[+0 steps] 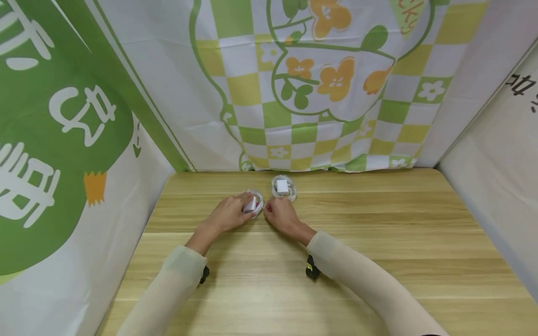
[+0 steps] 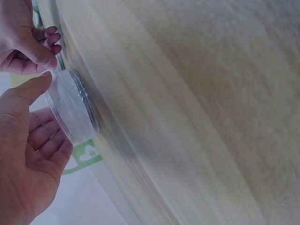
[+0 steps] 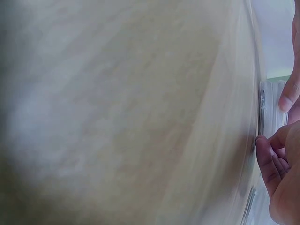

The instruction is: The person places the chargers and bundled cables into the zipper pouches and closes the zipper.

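A round clear plastic case (image 2: 72, 105) with a white charger block (image 1: 251, 205) showing in it is at the back of the wooden table. My left hand (image 1: 230, 212) grips it from the left, thumb on the near side and fingers around the far side. On the other side, my right hand (image 1: 282, 215) is curled, its thumb and fingertip pinching at the case's edge; whether a thin strip lies between them I cannot tell. Just behind my right hand lies a second round clear case (image 1: 273, 190) with a white charger block (image 1: 283, 187) and coiled white cable.
The wooden table (image 1: 361, 242) reaches back to a hanging cloth (image 1: 319, 130) with green and yellow checks and orange flowers. More printed cloth hangs along the left (image 1: 54, 116) and right (image 1: 500, 154) sides. Each forearm wears a black band at the sleeve's cuff.
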{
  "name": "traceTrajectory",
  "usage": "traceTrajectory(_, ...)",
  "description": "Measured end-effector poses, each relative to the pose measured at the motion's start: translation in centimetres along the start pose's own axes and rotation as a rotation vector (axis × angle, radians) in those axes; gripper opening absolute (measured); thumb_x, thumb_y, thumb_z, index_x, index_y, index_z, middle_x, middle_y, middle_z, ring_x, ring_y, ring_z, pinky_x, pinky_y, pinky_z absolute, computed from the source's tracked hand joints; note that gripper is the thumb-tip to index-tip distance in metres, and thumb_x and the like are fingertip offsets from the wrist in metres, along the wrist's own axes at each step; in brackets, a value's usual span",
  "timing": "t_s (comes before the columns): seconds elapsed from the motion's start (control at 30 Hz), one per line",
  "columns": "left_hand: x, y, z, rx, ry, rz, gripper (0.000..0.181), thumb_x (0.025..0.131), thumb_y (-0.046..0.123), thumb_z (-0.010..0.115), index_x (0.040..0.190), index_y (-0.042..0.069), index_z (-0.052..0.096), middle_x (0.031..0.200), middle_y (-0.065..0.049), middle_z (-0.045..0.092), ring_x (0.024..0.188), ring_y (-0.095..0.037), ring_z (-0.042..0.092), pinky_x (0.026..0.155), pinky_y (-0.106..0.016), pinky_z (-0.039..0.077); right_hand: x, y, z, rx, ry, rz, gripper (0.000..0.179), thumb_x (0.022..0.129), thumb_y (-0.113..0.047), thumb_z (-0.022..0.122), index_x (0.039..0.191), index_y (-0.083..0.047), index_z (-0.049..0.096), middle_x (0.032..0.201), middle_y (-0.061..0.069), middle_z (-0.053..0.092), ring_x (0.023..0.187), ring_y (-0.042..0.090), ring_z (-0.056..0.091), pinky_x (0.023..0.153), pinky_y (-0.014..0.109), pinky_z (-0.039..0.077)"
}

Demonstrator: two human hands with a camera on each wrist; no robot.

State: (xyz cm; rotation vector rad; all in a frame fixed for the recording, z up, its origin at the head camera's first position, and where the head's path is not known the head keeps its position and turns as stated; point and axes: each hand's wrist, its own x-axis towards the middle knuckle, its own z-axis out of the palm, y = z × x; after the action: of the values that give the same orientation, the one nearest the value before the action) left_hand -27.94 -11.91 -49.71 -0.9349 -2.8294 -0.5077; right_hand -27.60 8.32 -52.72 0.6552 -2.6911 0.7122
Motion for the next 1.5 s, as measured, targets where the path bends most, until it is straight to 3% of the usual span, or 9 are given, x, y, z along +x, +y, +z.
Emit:
traceTrajectory(0.13,0.2,0.4,0.2,0.047,0.013,-0.025,0.046,0.085,0.037,0.076,0.114,0.002,0.066,0.125,-0.02,0.064,0.064,-0.022,0.062,0.053,-0.033,0.048,-0.3,0.1,-0.1,0.005,0.006,-0.016,0.014,0.084,-0.012,0.069,0.07,-0.012,0.07,0.062,-0.004,0.064,0.056,0.009,0.057,0.055,0.025,0.049)
traceTrajectory(0.4,0.2,0.7,0.4,0.1,0.013,0.012,0.04,0.085,0.032,0.077,0.113,0.006,0.068,0.127,-0.016,0.064,0.075,-0.029,0.067,0.059,-0.039,0.052,-1.0,-0.1,0.1,0.044,0.0,-0.034,0.01,0.083,-0.011,0.07,0.074,-0.013,0.073,0.066,-0.006,0.066,0.058,0.005,0.058,0.056,0.021,0.048)
traceTrajectory(0.63,0.1,0.3,0.4,0.079,-0.01,-0.002,0.054,0.085,0.033,0.076,0.127,0.003,0.063,0.099,-0.017,0.072,0.066,-0.023,0.063,0.056,-0.036,0.05,-1.1,0.0,-0.1,0.058,0.001,-0.029,0.01,0.082,-0.01,0.069,0.073,-0.013,0.072,0.065,-0.006,0.066,0.058,0.005,0.058,0.056,0.021,0.048)
traceTrajectory(0.8,-0.1,0.1,0.2,0.054,-0.044,0.003,0.052,0.087,0.031,0.074,0.13,0.004,0.062,0.127,-0.015,0.064,0.074,-0.024,0.066,0.064,-0.037,0.052,-1.0,0.4,-0.4,0.077,-0.006,-0.008,0.01,0.082,-0.01,0.067,0.073,-0.013,0.071,0.066,-0.006,0.066,0.057,0.005,0.058,0.056,0.021,0.049)
traceTrajectory(0.9,-0.1,0.0,0.1,0.018,-0.074,-0.013,0.051,0.088,0.029,0.073,0.131,0.006,0.061,0.136,-0.011,0.057,0.088,-0.026,0.068,0.074,-0.038,0.055,-0.8,0.8,-0.5,0.065,-0.004,0.007,0.011,0.083,-0.011,0.067,0.073,-0.013,0.071,0.066,-0.005,0.066,0.057,0.006,0.058,0.056,0.022,0.049)
traceTrajectory(1.03,-0.1,-0.2,-0.2,-0.026,-0.107,-0.002,0.049,0.088,0.026,0.073,0.131,0.005,0.06,0.138,-0.01,0.055,0.106,-0.029,0.066,0.088,-0.039,0.054,-0.4,1.3,-0.6,0.018,0.029,0.017,0.01,0.083,-0.01,0.068,0.073,-0.012,0.071,0.066,-0.003,0.067,0.058,0.009,0.059,0.057,0.025,0.051)
traceTrajectory(1.2,0.1,-0.4,-0.4,-0.055,-0.13,0.048,0.047,0.089,0.023,0.072,0.129,0.003,0.06,0.137,-0.01,0.055,0.121,-0.029,0.057,0.096,-0.04,0.051,-0.2,1.8,-0.7,-0.018,0.072,0.007,0.01,0.081,-0.01,0.069,0.071,-0.012,0.07,0.066,-0.002,0.067,0.059,0.013,0.061,0.058,0.031,0.052)
traceTrajectory(1.5,-0.1,-1.0,-0.5,-0.1,-0.149,0.083,0.047,0.087,0.019,0.073,0.129,0.002,0.06,0.137,-0.011,0.055,0.118,-0.032,0.059,0.094,-0.042,0.052,0.1,1.7,-0.2,-0.033,0.074,0.039,0.013,0.081,-0.01,0.069,0.068,-0.013,0.069,0.065,-0.002,0.067,0.059,0.013,0.06,0.059,0.032,0.052)
